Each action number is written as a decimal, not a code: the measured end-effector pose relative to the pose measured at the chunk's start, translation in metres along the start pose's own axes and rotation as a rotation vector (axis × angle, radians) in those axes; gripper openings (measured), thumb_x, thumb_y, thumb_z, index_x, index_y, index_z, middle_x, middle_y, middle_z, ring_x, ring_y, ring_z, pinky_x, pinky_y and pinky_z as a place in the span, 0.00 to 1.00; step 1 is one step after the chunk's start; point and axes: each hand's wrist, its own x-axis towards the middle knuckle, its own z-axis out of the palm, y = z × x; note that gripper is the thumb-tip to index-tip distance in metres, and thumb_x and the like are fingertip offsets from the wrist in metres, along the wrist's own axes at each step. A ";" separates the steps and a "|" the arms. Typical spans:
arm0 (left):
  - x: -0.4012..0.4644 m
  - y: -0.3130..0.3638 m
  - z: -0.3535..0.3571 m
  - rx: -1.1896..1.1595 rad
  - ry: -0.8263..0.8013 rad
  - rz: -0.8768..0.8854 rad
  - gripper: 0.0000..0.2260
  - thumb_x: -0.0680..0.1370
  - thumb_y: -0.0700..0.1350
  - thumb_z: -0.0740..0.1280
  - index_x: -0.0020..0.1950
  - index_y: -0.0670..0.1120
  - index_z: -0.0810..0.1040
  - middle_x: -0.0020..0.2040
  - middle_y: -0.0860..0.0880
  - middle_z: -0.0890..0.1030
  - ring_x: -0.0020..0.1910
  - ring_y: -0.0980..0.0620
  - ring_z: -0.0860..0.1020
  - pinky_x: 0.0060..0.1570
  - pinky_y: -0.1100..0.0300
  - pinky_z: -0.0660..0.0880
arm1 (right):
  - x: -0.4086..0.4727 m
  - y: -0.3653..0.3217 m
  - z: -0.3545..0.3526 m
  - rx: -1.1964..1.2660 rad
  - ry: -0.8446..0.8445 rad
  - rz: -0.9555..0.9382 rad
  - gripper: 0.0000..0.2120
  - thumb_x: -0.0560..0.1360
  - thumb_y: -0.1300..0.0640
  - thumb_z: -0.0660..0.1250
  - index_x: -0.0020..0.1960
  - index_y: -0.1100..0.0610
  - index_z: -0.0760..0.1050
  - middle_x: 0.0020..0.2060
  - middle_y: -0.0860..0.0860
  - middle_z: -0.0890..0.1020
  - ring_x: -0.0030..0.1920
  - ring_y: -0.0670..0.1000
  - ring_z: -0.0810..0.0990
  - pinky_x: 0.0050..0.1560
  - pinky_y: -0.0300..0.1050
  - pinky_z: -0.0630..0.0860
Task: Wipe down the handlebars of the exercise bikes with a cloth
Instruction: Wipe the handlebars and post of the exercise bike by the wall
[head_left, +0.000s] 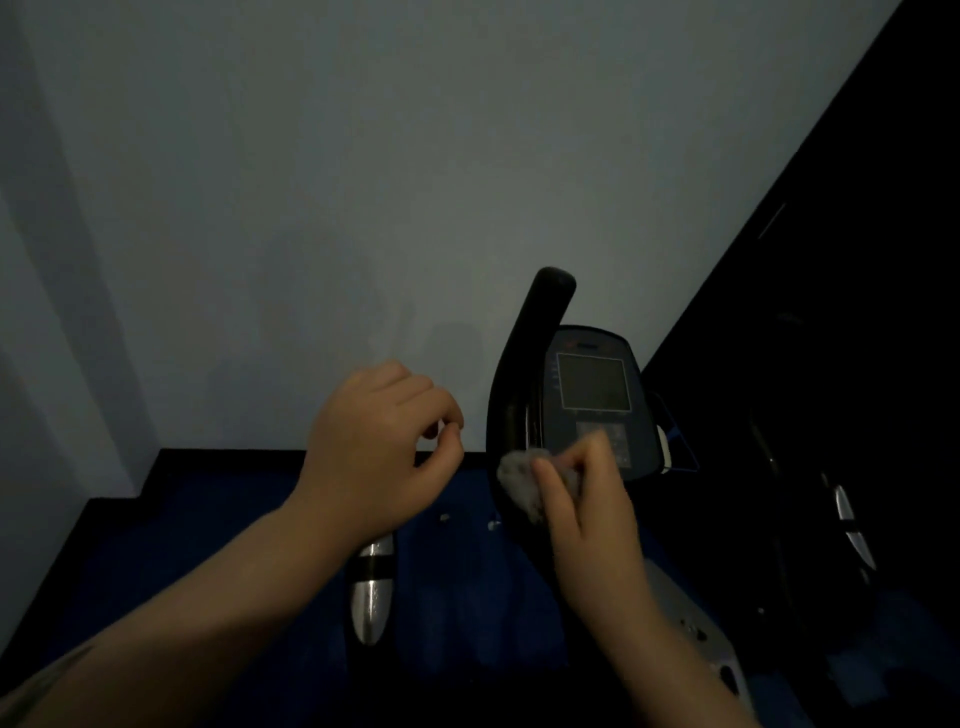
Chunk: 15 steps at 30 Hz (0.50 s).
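A black curved handlebar rises left of the bike's console, which has a dark screen. My right hand presses a small grey cloth against the lower part of this handlebar. My left hand hovers to the left of the bar, fingers loosely curled with thumb and forefinger nearly touching, and holds nothing that I can see. A silver and black grip section shows below my left wrist.
A pale wall fills the upper view. A dark panel or mirror runs along the right, with another handlebar with silver grips dimly seen there. The floor is dark blue with a black skirting edge. The room is dim.
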 end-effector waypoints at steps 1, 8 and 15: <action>0.000 0.000 0.000 -0.001 0.005 -0.010 0.07 0.71 0.42 0.64 0.35 0.46 0.79 0.29 0.52 0.75 0.33 0.51 0.72 0.37 0.59 0.67 | 0.002 -0.001 -0.003 -0.044 -0.012 -0.030 0.10 0.78 0.55 0.62 0.41 0.52 0.64 0.37 0.49 0.71 0.37 0.44 0.71 0.36 0.32 0.67; 0.001 -0.003 0.000 0.004 -0.028 0.000 0.07 0.72 0.42 0.64 0.36 0.46 0.80 0.29 0.52 0.74 0.33 0.50 0.72 0.38 0.60 0.65 | 0.046 -0.033 0.021 -0.070 0.135 -0.111 0.09 0.76 0.60 0.66 0.42 0.58 0.66 0.44 0.50 0.70 0.43 0.44 0.71 0.43 0.32 0.67; 0.001 -0.004 0.001 -0.040 -0.028 -0.001 0.07 0.72 0.44 0.64 0.36 0.46 0.79 0.29 0.52 0.73 0.33 0.52 0.71 0.38 0.60 0.65 | 0.047 -0.033 -0.019 0.050 0.219 -0.202 0.09 0.75 0.58 0.68 0.40 0.53 0.69 0.39 0.49 0.72 0.41 0.41 0.72 0.42 0.29 0.66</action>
